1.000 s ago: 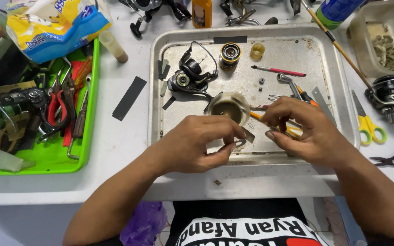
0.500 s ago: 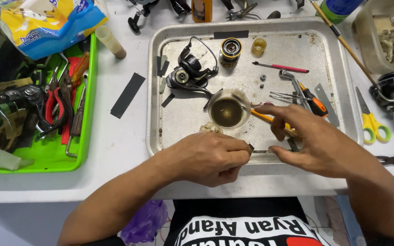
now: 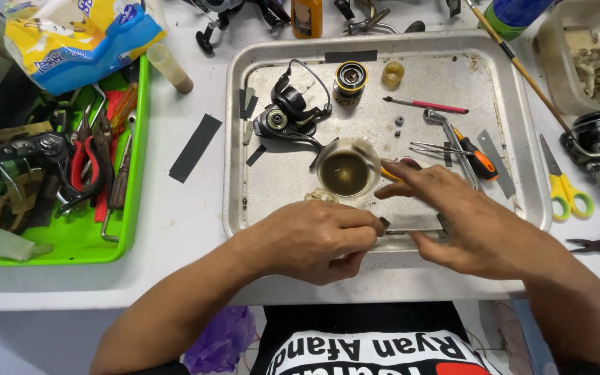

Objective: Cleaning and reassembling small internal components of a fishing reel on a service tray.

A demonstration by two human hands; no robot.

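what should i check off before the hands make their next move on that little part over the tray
1. Left hand pinching a small dark part at its fingertips: ok.
2. Right hand gripping a yellow-handled tool: ok, tip hidden.
3. Small cup of dark liquid upright, close to the knuckles: ok, spill risk.
4. Work held over the metal tray, so drops get caught: ok.
5. Loose small parts lying apart from the hands: ok.
6. How the part is seated: cannot tell.

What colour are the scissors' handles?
Yellow, with green inside the loops; the scissors lie right of the metal tray, seen in the head view.
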